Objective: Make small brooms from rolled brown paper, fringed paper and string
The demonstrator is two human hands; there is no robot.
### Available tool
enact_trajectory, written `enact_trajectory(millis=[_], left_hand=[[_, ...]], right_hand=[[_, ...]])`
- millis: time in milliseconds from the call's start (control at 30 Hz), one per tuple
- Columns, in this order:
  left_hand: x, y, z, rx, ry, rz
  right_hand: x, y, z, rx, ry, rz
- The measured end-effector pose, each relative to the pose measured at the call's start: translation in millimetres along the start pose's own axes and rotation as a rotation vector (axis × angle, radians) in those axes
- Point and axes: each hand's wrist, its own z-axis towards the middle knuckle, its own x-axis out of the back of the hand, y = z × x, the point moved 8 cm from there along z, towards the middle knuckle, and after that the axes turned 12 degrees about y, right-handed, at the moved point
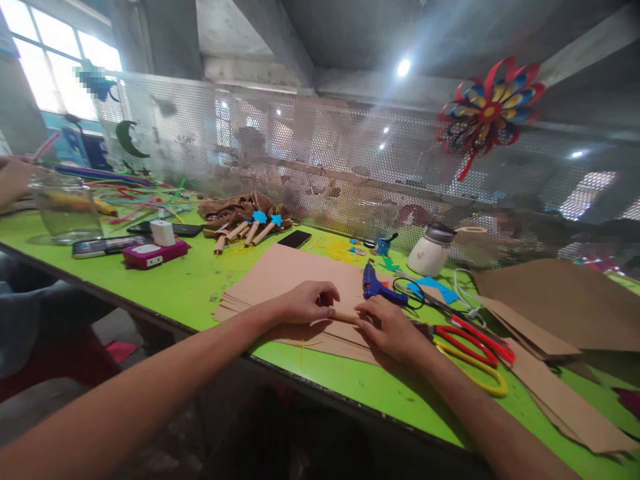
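A thin brown paper roll (346,316) lies across a stack of brown kraft paper sheets (285,273) in front of me. My left hand (309,301) grips its left end with curled fingers. At the other end, my right hand (387,323) closes its thumb and fingers on the roll, partly hiding it. Just beyond my right hand is a blue glue gun (383,287). Scissors with red handles (470,343) and yellow-handled scissors (480,377) lie to the right of that hand. Some yellow strands (303,345) rest on the near edge of the sheets.
Brown paper tubes with blue cutouts (255,223) lie at the back. Leftward are a magenta power bank (155,255), phones and a glass jar (67,210). A white jar (431,252) stands behind the glue gun. Folded brown paper (560,300) covers the right side. Perforated metal panels (325,160) border the table.
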Motion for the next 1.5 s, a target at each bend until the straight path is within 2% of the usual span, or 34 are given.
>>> enact_trajectory(millis=[367,700,867,1067,1500], left_hand=[[4.4,14.9,-1.2,-0.085,0.022,0.15],[3.3,19.2,-1.4,-0.136,0.029,0.16],[1.2,21.7,0.6,-0.151,0.012,0.212],[0.1,22.1,0.3,-0.2,0.048,0.227],[0.4,26.8,2.1,-0.146,0.012,0.257]], right_hand=[[12.2,0.6,0.0,-0.011,0.017,-0.039],[-0.2,-4.0,-1.4,0.028,-0.019,-0.063],[-3.0,-2.7,-0.2,0.031,0.008,-0.073],[-3.1,-4.6,1.2,0.044,0.053,-0.112],[-0.8,-5.0,2.3,0.013,0.075,-0.233]])
